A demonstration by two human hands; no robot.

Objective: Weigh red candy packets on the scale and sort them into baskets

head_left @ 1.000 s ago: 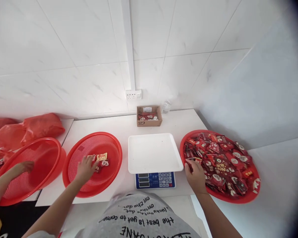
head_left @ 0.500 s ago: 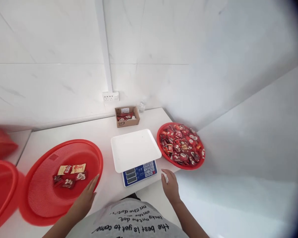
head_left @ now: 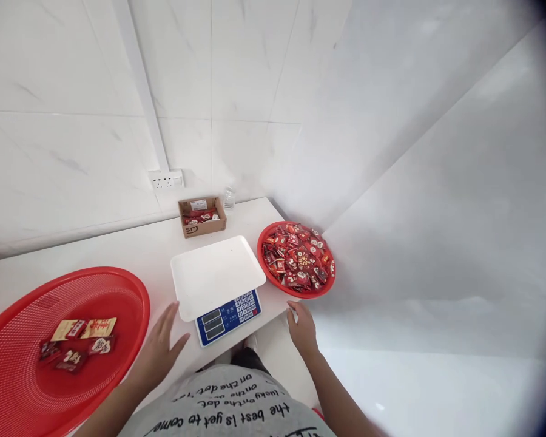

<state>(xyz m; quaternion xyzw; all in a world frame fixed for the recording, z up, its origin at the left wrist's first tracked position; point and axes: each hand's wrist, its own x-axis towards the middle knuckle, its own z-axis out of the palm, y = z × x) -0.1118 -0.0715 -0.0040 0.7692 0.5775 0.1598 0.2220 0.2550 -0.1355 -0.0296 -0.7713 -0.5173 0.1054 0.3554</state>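
My left hand [head_left: 158, 349] is open, its fingers spread above the white table between a large red basket and the scale. Several red and cream packets [head_left: 75, 345] lie in the large red basket [head_left: 139, 297]. The blue-fronted scale [head_left: 230, 318] carries a white tray [head_left: 216, 273], with its keypad partly showing below it. My right hand [head_left: 301, 328] hangs near the table's front edge, below a round red basket [head_left: 261, 255] heaped with red packets [head_left: 300, 258]. Its fingers are slightly curled and apart, holding nothing.
A small cardboard box [head_left: 203, 227] with red packets stands at the back of the table [head_left: 95, 249]. Beside it is a clear jar [head_left: 229, 198]. Behind the table rises a tiled wall with a socket [head_left: 165, 179]; another wall is at the right.
The view has swung right, so the table's things sit further left. My left hand has moved from the large basket's rim toward the scale tray, its fingers more spread. My right hand remains below the round basket.
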